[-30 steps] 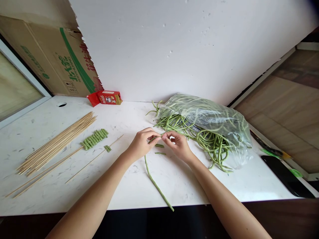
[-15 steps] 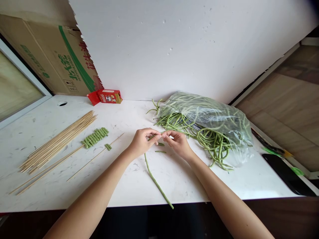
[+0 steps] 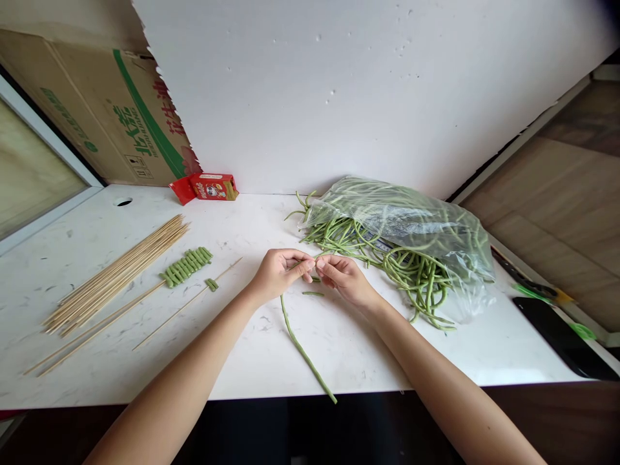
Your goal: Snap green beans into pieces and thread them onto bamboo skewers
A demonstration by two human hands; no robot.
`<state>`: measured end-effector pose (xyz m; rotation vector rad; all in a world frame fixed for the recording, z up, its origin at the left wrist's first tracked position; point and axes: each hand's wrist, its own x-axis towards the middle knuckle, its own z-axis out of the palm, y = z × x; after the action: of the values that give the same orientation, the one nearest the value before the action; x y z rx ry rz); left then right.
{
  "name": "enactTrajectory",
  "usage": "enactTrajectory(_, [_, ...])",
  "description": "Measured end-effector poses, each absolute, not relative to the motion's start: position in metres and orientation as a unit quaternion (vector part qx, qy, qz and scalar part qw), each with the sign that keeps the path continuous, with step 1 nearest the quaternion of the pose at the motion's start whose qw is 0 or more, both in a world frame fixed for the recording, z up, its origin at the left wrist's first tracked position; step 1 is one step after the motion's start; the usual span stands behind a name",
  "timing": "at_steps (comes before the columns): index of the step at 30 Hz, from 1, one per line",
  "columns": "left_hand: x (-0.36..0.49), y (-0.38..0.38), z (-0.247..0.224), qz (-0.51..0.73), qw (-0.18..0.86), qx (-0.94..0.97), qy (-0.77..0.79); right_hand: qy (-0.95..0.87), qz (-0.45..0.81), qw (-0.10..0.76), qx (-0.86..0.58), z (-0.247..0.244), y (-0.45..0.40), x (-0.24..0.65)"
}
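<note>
Left hand (image 3: 282, 274) and right hand (image 3: 345, 279) nearly touching, fingers of both pinched narrow on one long, thin green bean (image 3: 304, 354) — its lower end trails past the front edge of the white tabletop (image 3: 252, 368). Short green bean piece (image 3: 313, 294) lies just below the hands; clear plastic bag of green beans (image 3: 411, 216) to the right, bundle of pale wooden skewers (image 3: 119, 271) well left.

The beans (image 3: 404, 266) are green, the skewers (image 3: 117, 271) pale tan. The white worktop (image 3: 256, 355) bears grey flecks; the brown carton (image 3: 92, 97) has a green stripe.
</note>
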<state>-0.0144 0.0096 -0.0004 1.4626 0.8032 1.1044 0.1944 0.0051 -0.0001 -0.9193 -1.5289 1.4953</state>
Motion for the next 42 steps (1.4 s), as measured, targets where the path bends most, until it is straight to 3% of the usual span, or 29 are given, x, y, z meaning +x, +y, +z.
enactTrajectory(7, [-0.015,0.010,-0.001,0.463,0.561,0.603,0.327,-0.568,0.642,0.387,-0.341,0.006,0.001,0.194])
enactTrajectory(14, [-0.020,0.018,-0.008,0.491,0.531,0.590,0.358,-0.582,0.549,0.456,-0.390,0.006,0.011,0.209])
enactTrajectory(20, [-0.025,0.028,-0.016,0.530,0.450,0.581,0.424,-0.728,0.411,0.365,-0.409,0.008,-0.001,0.201])
enactTrajectory(25, [-0.027,0.026,-0.011,0.534,0.407,0.593,0.445,-0.841,0.296,0.294,-0.345,0.015,-0.011,0.197])
enactTrajectory(30, [-0.026,0.025,-0.010,0.521,0.383,0.619,0.446,-0.874,0.280,0.213,-0.335,0.016,-0.011,0.199])
enactTrajectory(42, [-0.028,0.024,-0.011,0.502,0.351,0.645,0.457,-0.861,0.280,0.120,-0.407,0.028,-0.009,0.211])
